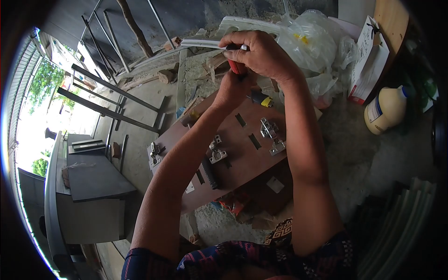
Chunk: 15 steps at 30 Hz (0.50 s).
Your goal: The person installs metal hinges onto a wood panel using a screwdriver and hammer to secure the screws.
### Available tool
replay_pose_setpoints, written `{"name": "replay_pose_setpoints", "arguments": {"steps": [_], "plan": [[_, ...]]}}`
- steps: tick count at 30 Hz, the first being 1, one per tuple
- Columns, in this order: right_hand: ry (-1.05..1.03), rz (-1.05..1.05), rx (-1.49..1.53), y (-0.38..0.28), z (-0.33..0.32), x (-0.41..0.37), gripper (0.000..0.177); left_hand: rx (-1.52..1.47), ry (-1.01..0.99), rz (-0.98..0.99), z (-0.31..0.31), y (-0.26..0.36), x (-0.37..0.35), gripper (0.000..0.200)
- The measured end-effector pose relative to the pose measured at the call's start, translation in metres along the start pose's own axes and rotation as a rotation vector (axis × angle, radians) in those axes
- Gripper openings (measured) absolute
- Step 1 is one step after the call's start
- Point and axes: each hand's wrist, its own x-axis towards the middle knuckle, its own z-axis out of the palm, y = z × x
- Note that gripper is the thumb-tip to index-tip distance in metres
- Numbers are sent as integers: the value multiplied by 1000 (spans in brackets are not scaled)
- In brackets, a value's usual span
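My left hand (pixel 232 91) is closed around a red-handled hand tool (pixel 237 65), held up beyond the board; its working end is mostly hidden behind my fingers. Just above it, my right hand (pixel 268 55) pinches a thin white strip (pixel 201 43) that runs off to the left. The fingertips of my right hand are right at the top of the red tool. Below my forearms lies a brown board (pixel 242 163) with slots cut in it. Metal cabinet hinges sit on it, one (pixel 217 151) near the middle and another (pixel 271 135) at the right.
A yellow and black tool (pixel 265 100) lies at the board's far edge. Clear plastic bags (pixel 308 44) are piled behind my right hand. To the right stand a white carton (pixel 368 63) and a cream-coloured jug (pixel 383 112). Metal frames (pixel 116 100) stand on the floor at left.
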Motion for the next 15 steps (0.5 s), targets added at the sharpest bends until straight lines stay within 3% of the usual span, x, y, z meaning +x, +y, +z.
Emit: {"name": "replay_pose_setpoints", "arguments": {"steps": [5, 11, 15], "plan": [[-143, 54, -3, -13, -9, -2, 19, -14, -34, -2, 9, 0, -15, 27], [-313, 295, -24, -22, -9, -4, 22, -25, -29, -28, 17, -23, -17, 28], [-297, 304, -46, -25, -7, -6, 23, -80, -9, -23, 19, -28, -17, 30]]}}
